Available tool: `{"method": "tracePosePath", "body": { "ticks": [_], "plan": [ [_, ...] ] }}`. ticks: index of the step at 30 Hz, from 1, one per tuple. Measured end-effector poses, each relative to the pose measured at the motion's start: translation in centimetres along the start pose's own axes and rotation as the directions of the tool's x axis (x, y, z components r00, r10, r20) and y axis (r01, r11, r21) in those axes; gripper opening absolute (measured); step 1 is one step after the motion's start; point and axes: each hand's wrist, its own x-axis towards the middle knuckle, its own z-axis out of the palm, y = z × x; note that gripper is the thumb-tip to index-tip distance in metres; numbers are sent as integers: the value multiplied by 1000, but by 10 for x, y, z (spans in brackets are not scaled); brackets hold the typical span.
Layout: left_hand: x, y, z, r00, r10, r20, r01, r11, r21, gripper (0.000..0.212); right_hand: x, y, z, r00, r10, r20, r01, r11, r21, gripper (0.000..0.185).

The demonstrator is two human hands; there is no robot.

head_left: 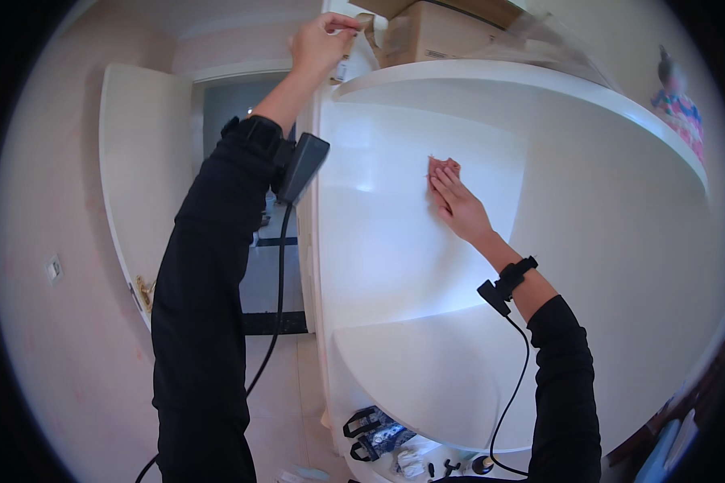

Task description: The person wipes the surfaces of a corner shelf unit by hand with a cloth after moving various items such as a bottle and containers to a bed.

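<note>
My right hand point(459, 208) presses a reddish-brown cloth point(445, 166) flat against the white back panel point(386, 241) of a corner shelf unit. Its fingers lie together over the lower part of the cloth. Higher up on the left, my left hand point(329, 39) is raised near the left end of the curved upper shelf point(495, 69). Its fingertips are pinched beside a light tan, strap-like item point(370, 27); whether they grip it is hard to tell. Both forearms wear dark wrist devices with black cables.
Cardboard boxes point(435, 36) and clear plastic stand on the upper shelf, with a colourful doll-like figure point(679, 108) at its right. A lower curved shelf point(423, 374) juts out. Beneath it lie a blue patterned bag point(380, 433) and small items. An open door point(148, 181) is at left.
</note>
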Motion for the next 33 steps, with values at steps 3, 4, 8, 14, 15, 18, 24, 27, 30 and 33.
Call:
{"method": "tracePosePath", "body": {
  "ticks": [3,4,8,14,15,18,24,27,30,33],
  "plan": [
    [20,2,13,994,105,-13,-89,896,435,13,1,-2,-4,999,28,17,-29,999,31,51],
    [25,-8,16,981,188,39,-186,883,431,11,2,-2,-1,999,24,20,-26,997,75,52],
    [24,-25,21,935,18,353,-153,921,359,14,3,-9,-6,998,23,61,-30,993,117,53],
    [5,-6,0,766,-401,503,170,880,443,38,-3,-6,3,1000,-12,-3,12,998,63,56],
    [-2,-4,-6,805,-355,475,86,863,499,39,-6,-7,5,998,-37,-43,38,999,29,55],
    [-33,-18,-17,911,-172,375,-20,889,457,40,-14,-5,8,999,-16,-46,16,1000,10,56],
    [-75,-42,-38,973,-19,231,-99,866,490,45,-35,46,37,937,245,-250,-208,964,164,59],
    [-115,-43,-46,974,5,228,-142,796,589,52,-66,106,55,849,350,-396,-275,932,235,56],
    [-165,-52,-42,998,-9,-67,43,843,537,64,-64,113,58,681,608,-408,-521,794,312,54],
    [-203,-73,-31,990,-113,-86,140,852,504,70,-17,73,57,645,510,-569,-403,860,314,52]
  ]
}}
